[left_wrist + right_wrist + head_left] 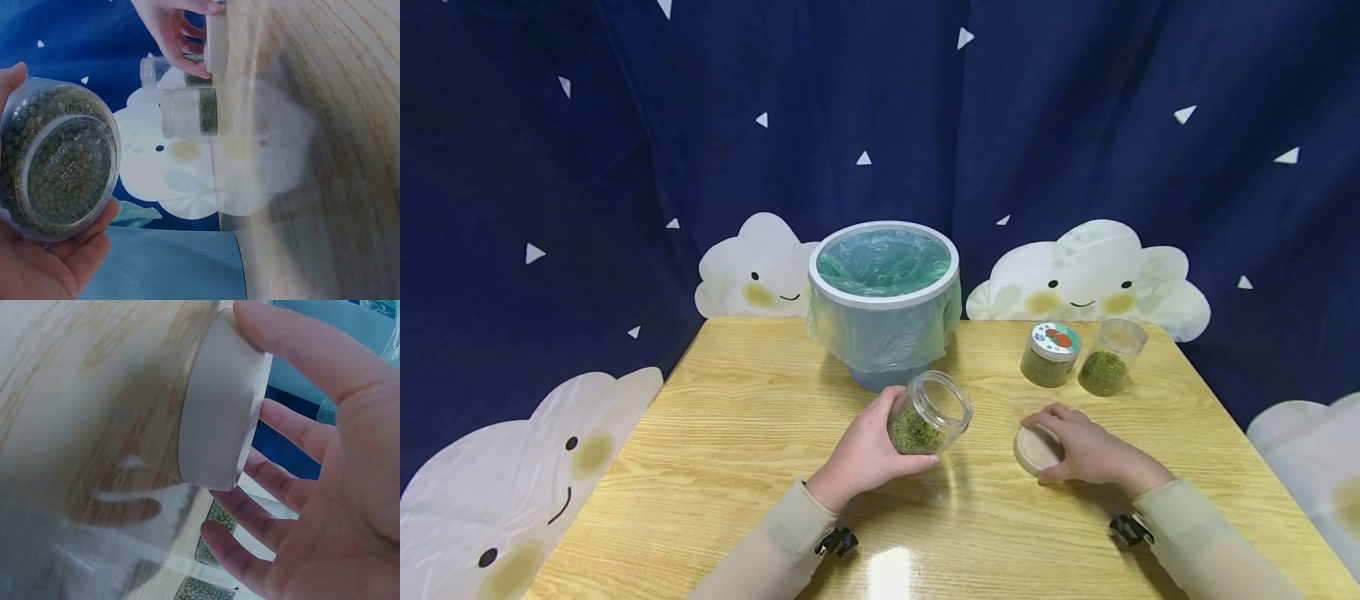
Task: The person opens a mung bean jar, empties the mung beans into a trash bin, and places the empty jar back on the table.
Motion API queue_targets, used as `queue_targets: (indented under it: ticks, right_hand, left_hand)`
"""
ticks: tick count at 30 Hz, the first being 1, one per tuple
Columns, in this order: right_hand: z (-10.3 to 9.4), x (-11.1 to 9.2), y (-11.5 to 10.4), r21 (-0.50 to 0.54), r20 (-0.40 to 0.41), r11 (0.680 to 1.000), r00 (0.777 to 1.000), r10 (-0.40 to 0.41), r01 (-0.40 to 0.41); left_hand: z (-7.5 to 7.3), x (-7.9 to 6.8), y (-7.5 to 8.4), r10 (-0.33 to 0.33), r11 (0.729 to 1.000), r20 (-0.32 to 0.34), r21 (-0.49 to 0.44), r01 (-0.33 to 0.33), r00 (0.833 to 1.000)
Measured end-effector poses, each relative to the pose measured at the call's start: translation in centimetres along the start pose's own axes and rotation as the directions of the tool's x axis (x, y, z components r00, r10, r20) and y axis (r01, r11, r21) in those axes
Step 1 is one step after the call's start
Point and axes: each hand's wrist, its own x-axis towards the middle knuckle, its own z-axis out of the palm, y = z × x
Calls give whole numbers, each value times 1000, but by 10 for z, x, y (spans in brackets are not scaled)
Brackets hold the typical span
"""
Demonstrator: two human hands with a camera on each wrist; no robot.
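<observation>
Left hand (867, 454) curls round tilted jar (916, 430). Right hand (1086, 448) spans and grips lid (1036, 451); contact with table (1000, 542) beneath it unclear.

Left sleeve (767, 542): beige, reaching your wrist.
Right sleeve (1202, 533): matching beige, reaching your wrist.
Left wrist device (837, 542): small, black, by your cuff.
Right wrist device (1131, 531): small, black too.
Left hand (865, 446), right hand (1090, 448): bare.

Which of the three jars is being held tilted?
The open jar in the left hand. The printed-top jar and the clear-topped jar both stand upright on the table, farther back and right.
</observation>
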Motion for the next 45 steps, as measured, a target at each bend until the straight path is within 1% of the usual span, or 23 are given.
queue_targets:
  ticks: [7,11,17,22,25,28,34,37,42,45]
  right_hand:
    - [0,-1,0,2,14,1000,1000,15,-15]
    - [-2,-1,0,-1,0,1000,1000,13,-13]
    - [-8,0,-3,-17,-80,1000,997,2,-3]
    - [-17,3,-5,8,-158,1000,987,11,-10]
    - [-21,4,-6,14,-180,1000,983,18,-15]
    - [-27,6,-7,14,-182,1000,983,14,-12]
    - [-42,11,-11,-8,-204,1000,979,-25,24]
    - [-51,15,-13,-24,-213,998,975,-61,57]
    - [-64,23,-17,-49,-225,995,969,-99,91]
    - [-73,28,-20,-50,-234,992,964,-128,119]
  left_hand:
    - [0,0,1,3,1000,-8,-1,-3,1000]
    - [-1,0,2,3,1000,-12,-4,-3,1000]
    - [-5,0,2,-18,1000,-20,-23,18,1000]
    - [-11,0,3,-27,999,-27,-38,26,999]
    - [-16,-1,5,-35,999,-32,-36,34,999]
    - [-23,-2,8,-44,999,-41,-29,43,998]
    - [-36,-2,12,-60,998,-59,-32,59,996]
    - [-42,-2,14,-53,998,-74,-32,51,996]
    - [-49,-2,14,-38,999,-90,-19,36,995]
    - [-52,-2,14,-39,999,-96,-9,38,995]
